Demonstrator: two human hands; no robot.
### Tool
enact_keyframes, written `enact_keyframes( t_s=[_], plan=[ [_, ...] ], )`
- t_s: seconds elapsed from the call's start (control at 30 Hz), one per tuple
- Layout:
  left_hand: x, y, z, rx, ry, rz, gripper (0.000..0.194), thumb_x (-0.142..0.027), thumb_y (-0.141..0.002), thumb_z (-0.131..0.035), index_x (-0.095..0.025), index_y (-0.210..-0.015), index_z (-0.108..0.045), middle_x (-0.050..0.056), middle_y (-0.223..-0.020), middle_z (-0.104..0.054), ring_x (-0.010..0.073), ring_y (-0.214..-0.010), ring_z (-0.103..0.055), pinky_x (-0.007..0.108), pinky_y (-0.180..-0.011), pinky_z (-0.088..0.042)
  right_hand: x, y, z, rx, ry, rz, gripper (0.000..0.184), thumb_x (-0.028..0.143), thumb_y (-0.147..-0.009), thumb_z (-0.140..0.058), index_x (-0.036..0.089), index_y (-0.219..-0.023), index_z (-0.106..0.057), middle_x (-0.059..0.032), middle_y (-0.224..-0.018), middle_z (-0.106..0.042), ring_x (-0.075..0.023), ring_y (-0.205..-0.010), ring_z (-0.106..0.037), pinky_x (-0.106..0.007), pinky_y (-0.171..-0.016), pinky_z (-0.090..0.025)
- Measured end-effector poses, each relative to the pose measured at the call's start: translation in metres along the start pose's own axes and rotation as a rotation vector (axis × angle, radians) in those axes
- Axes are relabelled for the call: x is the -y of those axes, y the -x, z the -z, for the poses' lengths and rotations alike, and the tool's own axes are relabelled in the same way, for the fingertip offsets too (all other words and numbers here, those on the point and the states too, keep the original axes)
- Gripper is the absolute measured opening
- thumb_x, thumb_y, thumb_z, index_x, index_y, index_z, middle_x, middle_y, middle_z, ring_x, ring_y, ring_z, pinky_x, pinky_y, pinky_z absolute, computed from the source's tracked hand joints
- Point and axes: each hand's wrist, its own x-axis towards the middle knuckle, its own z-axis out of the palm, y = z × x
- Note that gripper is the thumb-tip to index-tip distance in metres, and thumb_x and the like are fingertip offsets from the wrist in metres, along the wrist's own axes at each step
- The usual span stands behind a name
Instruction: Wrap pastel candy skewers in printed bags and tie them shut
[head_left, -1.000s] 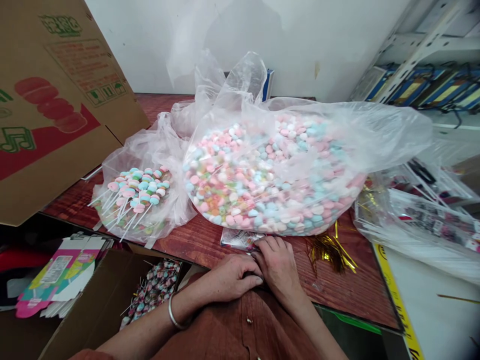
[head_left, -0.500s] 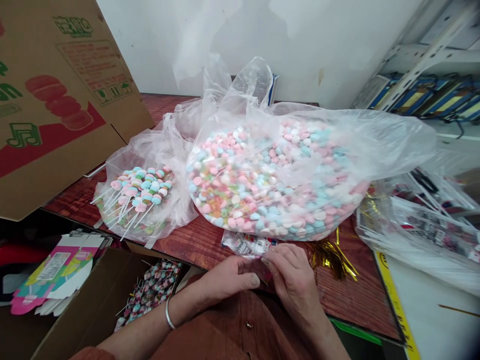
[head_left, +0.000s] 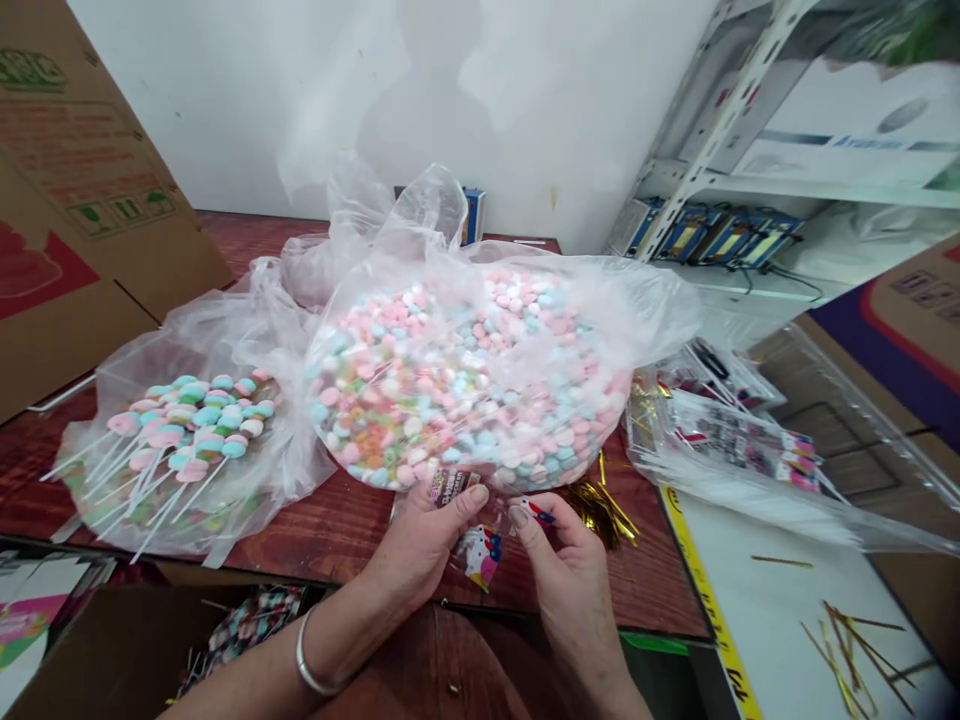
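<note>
My left hand (head_left: 420, 545) and my right hand (head_left: 559, 560) together pinch a small clear printed wrapper bag (head_left: 480, 545) just above the table's front edge; both are closed on it. Right behind them lies a big clear plastic bag of pastel candies (head_left: 465, 380). To the left, a smaller clear bag holds lollipops on white sticks (head_left: 187, 430). A bundle of gold twist ties (head_left: 600, 505) lies beside my right hand.
Cardboard box flap (head_left: 82, 200) at the left. An open carton with wrapped lollipops (head_left: 240, 630) stands below the red-brown wooden table (head_left: 330, 530). A pile of clear printed wrappers (head_left: 735, 440) and a white surface with loose gold ties (head_left: 847, 640) lie to the right. Metal shelving (head_left: 750, 130) stands behind.
Both hands lifted a small wrapper from the table edge and now hold it up between them. The camera view swung to the right.
</note>
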Motion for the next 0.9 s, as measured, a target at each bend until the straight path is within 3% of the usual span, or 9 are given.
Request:
enact_keyframes(
  t_s=[0.2, 0.37, 0.5, 0.6, 0.7, 0.77, 0.9],
  plan=[
    [0.008, -0.015, 0.004, -0.068, -0.372, -0.114, 0.032, -0.042, -0.071, -0.083, -0.015, -0.068, -0.065, -0.001, -0.059, -0.062, 0.0106, -0.056, -0.054, 0.022, -0.056, -0.043, 0.007, -0.001, 0.004, -0.043, 0.119, 0.027, 0.037, 0.051, -0.088, -0.063, 0.018, -0.071, -0.06, 0.0013, -0.065, -0.056, -0.0138, -0.062, -0.047, -0.023, -0.058, -0.041],
    [0.01, -0.016, -0.006, -0.09, -0.169, -0.139, 0.041, -0.043, -0.067, -0.086, -0.017, -0.062, -0.054, -0.006, -0.053, -0.049, 0.0067, -0.05, -0.041, 0.02, -0.049, -0.034, 0.005, -0.003, 0.005, -0.055, 0.261, 0.082, 0.046, 0.054, -0.094, -0.051, 0.02, -0.063, -0.052, 0.0007, -0.063, -0.05, -0.0149, -0.064, -0.046, -0.025, -0.06, -0.04],
    [0.008, -0.012, -0.012, -0.044, -0.046, -0.026, 0.036, -0.034, -0.061, -0.091, -0.015, -0.073, -0.062, -0.004, -0.063, -0.057, 0.0079, -0.057, -0.049, 0.019, -0.053, -0.04, 0.003, -0.002, 0.006, -0.064, 0.356, 0.145, 0.051, 0.055, -0.095, -0.05, 0.02, -0.058, -0.052, -0.0003, -0.06, -0.051, -0.0158, -0.063, -0.046, -0.025, -0.058, -0.038],
    [0.01, -0.012, -0.01, -0.076, 0.131, 0.072, 0.039, -0.031, -0.06, -0.092, -0.014, -0.067, -0.058, -0.006, -0.058, -0.053, 0.005, -0.049, -0.043, 0.017, -0.046, -0.036, 0.007, 0.003, 0.008, -0.077, 0.301, 0.192, 0.057, 0.055, -0.101, -0.038, 0.02, -0.057, -0.053, -0.0003, -0.057, -0.051, -0.0159, -0.059, -0.049, -0.026, -0.057, -0.039],
    [0.013, -0.016, -0.006, -0.139, 0.302, 0.137, 0.039, -0.029, -0.059, -0.093, -0.015, -0.071, -0.058, -0.006, -0.06, -0.054, 0.0045, -0.047, -0.043, 0.018, -0.046, -0.039, 0.015, 0.011, 0.011, -0.128, 0.263, 0.326, 0.051, 0.05, -0.104, -0.031, 0.021, -0.076, -0.063, -0.0022, -0.07, -0.059, -0.018, -0.067, -0.057, -0.028, -0.064, -0.045],
    [0.015, -0.018, -0.004, -0.164, 0.353, 0.169, 0.039, -0.028, -0.059, -0.093, -0.016, -0.076, -0.061, -0.006, -0.065, -0.058, 0.0058, -0.049, -0.047, 0.02, -0.049, -0.044, 0.019, 0.017, 0.012, -0.188, 0.318, 0.463, 0.041, 0.048, -0.103, -0.035, 0.022, -0.098, -0.066, -0.0056, -0.09, -0.064, -0.0218, -0.085, -0.061, -0.032, -0.075, -0.049],
    [0.016, -0.018, -0.006, -0.164, 0.392, 0.172, 0.04, -0.026, -0.056, -0.095, -0.018, -0.078, -0.062, -0.005, -0.07, -0.063, 0.0083, -0.057, -0.056, 0.023, -0.058, -0.052, 0.022, 0.022, 0.008, -0.222, 0.511, 0.656, 0.037, 0.046, -0.102, -0.041, 0.023, -0.122, -0.062, -0.0119, -0.123, -0.057, -0.0268, -0.117, -0.054, -0.041, -0.097, -0.047]
  ],
)
